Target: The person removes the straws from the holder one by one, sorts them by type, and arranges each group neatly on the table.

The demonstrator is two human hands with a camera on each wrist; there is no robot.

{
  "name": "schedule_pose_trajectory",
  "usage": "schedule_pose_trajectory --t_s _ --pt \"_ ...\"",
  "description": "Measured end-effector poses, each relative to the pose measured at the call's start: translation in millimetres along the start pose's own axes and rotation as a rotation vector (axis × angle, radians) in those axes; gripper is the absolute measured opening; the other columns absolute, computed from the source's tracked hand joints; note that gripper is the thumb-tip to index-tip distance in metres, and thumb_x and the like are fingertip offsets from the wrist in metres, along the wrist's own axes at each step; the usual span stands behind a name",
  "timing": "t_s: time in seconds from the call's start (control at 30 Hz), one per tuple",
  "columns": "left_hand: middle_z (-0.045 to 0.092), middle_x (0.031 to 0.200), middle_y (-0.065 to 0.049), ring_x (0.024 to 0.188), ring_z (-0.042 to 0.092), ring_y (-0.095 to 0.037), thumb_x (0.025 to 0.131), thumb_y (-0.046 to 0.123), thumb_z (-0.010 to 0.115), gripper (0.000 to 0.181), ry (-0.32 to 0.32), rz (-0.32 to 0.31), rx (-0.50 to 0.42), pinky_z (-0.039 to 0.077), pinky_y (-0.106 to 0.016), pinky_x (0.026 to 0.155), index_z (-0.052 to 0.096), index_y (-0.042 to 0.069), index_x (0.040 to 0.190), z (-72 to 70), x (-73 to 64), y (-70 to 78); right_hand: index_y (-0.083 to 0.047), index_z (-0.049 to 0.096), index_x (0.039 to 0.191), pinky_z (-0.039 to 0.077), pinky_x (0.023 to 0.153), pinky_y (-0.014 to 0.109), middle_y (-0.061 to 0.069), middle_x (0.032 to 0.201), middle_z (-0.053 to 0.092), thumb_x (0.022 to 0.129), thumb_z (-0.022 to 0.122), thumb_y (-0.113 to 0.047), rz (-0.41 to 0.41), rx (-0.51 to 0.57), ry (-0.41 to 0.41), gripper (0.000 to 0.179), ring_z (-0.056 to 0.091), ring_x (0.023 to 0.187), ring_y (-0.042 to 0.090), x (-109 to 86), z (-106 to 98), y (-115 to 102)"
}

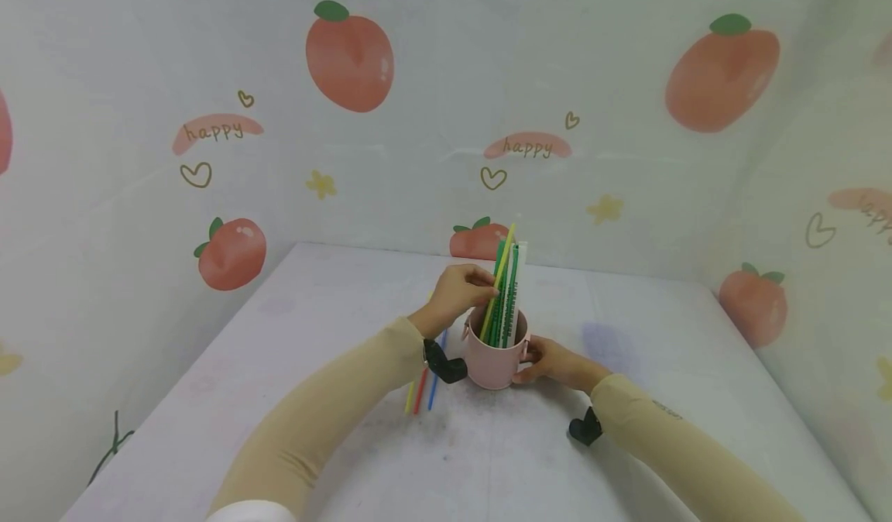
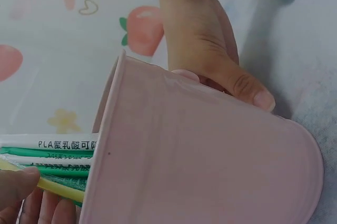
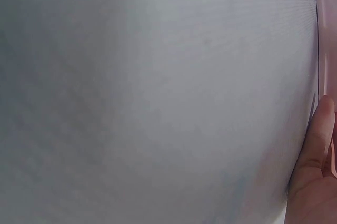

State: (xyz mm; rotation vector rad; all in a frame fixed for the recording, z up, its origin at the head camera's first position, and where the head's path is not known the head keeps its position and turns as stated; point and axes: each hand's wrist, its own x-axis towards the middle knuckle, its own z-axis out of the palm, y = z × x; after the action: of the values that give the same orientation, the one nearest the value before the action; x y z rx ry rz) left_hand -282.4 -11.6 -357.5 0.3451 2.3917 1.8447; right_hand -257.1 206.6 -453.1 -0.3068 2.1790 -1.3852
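A small pink bucket [image 1: 491, 365] stands upright on the table, with several green-and-white wrapped straws [image 1: 512, 297] leaning in it. Above its rim my left hand [image 1: 460, 293] pinches a yellow straw [image 1: 505, 252] between thumb and fingers. That straw's lower end is inside the bucket, beside the wrapped ones. In the left wrist view, printed lettering shows on the wrappers [image 2: 68, 144]. My right hand [image 1: 557, 361] holds the bucket's right side by its handle lug, thumb [image 2: 253, 89] along the wall and the other fingers mostly hidden behind.
Left of the bucket, a yellow straw [image 1: 409, 400], a red straw [image 1: 420, 392] and a blue straw [image 1: 433, 390] lie on the white table cover [image 1: 446, 475], partly hidden beneath my left forearm. A white curtain [image 1: 432, 57] printed with fruit hangs behind the table.
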Motion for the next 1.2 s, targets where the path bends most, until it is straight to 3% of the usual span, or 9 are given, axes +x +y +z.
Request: schedule_pose_trajectory --t_s 0.2,0.4,0.67,0.9,1.2 --pt "0.066 0.096 -0.012 0.083 0.068 -0.018 0.086 0.004 0.072 0.020 0.029 -0.006 -0.146 0.060 -0.034 0.076 0.065 -0.002 0.104 -4.4 -0.9 -3.6 0.000 0.045 0.137 0.035 0.109 0.049 0.013 0.127 0.056 0.080 0.079 -0.013 -0.004 0.007 -0.003 0.068 0.048 0.117 0.026 -0.7 0 -1" --pt "0.061 0.093 -0.007 0.080 0.067 -0.016 0.087 0.001 0.070 0.025 0.060 -0.009 -0.243 0.059 -0.037 0.080 0.063 0.001 0.111 -12.6 -1.9 -1.1 0.001 0.043 0.139 0.037 0.108 0.047 0.014 0.128 0.055 0.081 0.079 -0.014 0.010 0.007 -0.001 0.070 0.050 0.115 0.025 -1.5 0 -3" --pt "0.057 0.095 -0.005 0.079 0.064 -0.013 0.087 -0.002 0.069 0.031 0.079 0.010 -0.353 0.058 -0.039 0.084 0.060 0.005 0.116 -30.0 2.2 5.3 0.003 0.042 0.139 0.037 0.107 0.046 0.014 0.127 0.055 0.082 0.078 -0.011 0.002 0.012 -0.015 0.069 0.049 0.114 0.024 -3.1 2 -5" --pt "0.058 0.085 -0.001 0.076 0.067 -0.013 0.087 0.000 0.069 0.037 0.138 0.005 -0.463 0.055 -0.046 0.090 0.060 0.012 0.122 -48.1 6.1 18.7 0.003 0.044 0.137 0.037 0.108 0.047 0.014 0.127 0.056 0.081 0.079 -0.011 0.006 0.019 -0.013 0.068 0.050 0.115 0.025 -1.4 1 -3" --pt "0.062 0.085 0.001 0.076 0.067 -0.011 0.089 0.001 0.068 0.049 0.180 0.033 -0.499 0.060 -0.031 0.076 0.055 0.020 0.132 -73.9 8.4 37.7 0.002 0.044 0.138 0.035 0.109 0.050 0.015 0.127 0.055 0.080 0.079 -0.012 0.017 0.010 -0.002 0.069 0.048 0.116 0.027 -2.7 1 -3"
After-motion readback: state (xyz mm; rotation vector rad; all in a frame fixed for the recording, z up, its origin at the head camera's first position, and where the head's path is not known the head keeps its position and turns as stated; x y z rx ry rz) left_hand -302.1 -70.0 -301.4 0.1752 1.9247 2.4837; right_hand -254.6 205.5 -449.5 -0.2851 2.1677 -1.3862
